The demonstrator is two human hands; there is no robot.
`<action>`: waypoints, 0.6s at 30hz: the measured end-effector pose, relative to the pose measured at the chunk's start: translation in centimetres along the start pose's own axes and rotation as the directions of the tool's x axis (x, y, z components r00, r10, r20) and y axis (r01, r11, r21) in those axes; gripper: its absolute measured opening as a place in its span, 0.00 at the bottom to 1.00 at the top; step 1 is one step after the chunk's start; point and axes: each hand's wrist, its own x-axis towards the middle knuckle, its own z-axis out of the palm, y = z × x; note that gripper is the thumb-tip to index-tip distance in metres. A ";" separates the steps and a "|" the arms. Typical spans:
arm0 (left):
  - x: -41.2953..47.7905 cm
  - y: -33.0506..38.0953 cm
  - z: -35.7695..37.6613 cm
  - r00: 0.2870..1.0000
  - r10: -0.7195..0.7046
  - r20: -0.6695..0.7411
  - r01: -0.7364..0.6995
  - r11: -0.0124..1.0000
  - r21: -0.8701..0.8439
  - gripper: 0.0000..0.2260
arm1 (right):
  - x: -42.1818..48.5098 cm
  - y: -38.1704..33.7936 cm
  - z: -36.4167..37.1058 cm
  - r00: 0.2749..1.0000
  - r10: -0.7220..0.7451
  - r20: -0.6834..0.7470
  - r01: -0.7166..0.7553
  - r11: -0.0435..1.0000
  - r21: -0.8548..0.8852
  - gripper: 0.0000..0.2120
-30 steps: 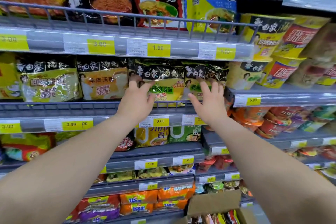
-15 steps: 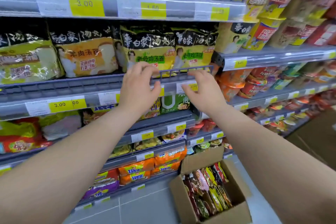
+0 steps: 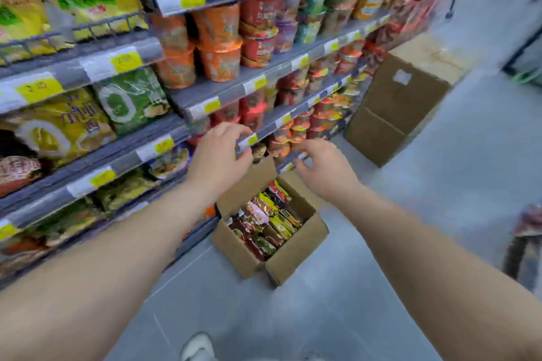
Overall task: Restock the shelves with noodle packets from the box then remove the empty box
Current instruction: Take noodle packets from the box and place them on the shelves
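Note:
An open cardboard box stands on the floor against the shelving, with its flaps up. Several noodle packets stand on edge inside it, red, yellow and dark. My left hand hovers above the box's far flap with fingers loosely curled, holding nothing. My right hand hangs just right of it, fingers relaxed and spread, also holding nothing. Both hands are in the air in front of the lower shelves, touching neither box nor shelf. The picture is blurred by motion.
Yellow and green noodle bags fill the left shelves. Orange and red cup noodles fill those to the right. A tall closed carton stands on the floor further along. A dark stool-like object is at the right edge. My shoe shows below.
Both hands have left the wire rail of the upper noodle shelf and dropped toward the box. The view has swung down and to the right.

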 end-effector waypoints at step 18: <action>9.1 18.2 22.4 0.937 -0.131 0.323 0.185 0.972 -0.142 0.11 | -2.3 28.2 -8.4 0.980 0.176 0.088 -0.176 0.984 -0.017 0.14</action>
